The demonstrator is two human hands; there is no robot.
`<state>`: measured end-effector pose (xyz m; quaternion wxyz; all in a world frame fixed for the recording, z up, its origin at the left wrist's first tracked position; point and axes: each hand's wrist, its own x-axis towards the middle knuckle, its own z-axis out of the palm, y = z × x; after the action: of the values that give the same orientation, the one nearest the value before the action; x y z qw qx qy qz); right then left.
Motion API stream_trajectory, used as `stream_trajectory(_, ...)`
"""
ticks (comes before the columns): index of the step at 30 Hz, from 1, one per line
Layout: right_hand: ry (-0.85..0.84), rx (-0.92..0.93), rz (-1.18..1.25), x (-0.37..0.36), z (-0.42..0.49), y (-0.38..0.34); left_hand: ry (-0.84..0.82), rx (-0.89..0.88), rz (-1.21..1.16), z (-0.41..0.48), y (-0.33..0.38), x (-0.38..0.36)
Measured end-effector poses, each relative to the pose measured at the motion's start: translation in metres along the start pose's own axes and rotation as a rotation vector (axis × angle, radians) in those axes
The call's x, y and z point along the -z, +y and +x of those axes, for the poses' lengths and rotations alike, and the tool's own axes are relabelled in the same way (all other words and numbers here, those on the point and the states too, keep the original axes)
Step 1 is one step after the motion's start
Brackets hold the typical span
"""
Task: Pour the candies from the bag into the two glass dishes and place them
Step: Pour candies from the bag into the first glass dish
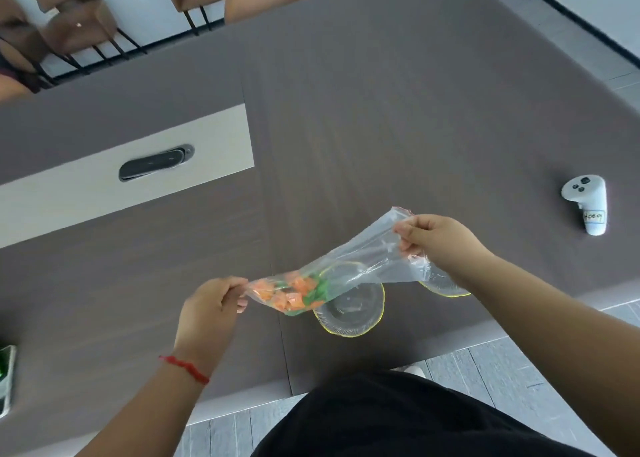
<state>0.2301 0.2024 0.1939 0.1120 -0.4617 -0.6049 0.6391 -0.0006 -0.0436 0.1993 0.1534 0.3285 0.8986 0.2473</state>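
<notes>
A clear plastic bag [360,259] is stretched between both hands above the table. My left hand [211,304] pinches its lower end, where orange and green candies [294,294] are bunched. My right hand [440,242] grips the upper, mouth end with its red strip. Under the bag stands an empty glass dish [349,314] with a yellow rim. A second glass dish [443,285] sits to its right, mostly hidden by the bag and my right wrist.
A white handheld controller [587,204] lies at the right on the brown table [381,110]. A pale panel with a dark cable hatch [156,162] is at the left. Chairs [79,24] stand beyond the far edge. A green-and-white object [5,377] shows at the left border.
</notes>
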Motion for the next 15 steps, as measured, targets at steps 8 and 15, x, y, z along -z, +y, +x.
stream_trajectory(8,-0.085,-0.016,-0.01,-0.027,-0.008,0.014,0.097,0.017,0.086,-0.008,-0.026,0.02)
stream_trajectory(15,-0.171,-0.08,-0.15,-0.073,-0.003,0.041,0.12,0.191,0.11,-0.02,-0.059,0.016)
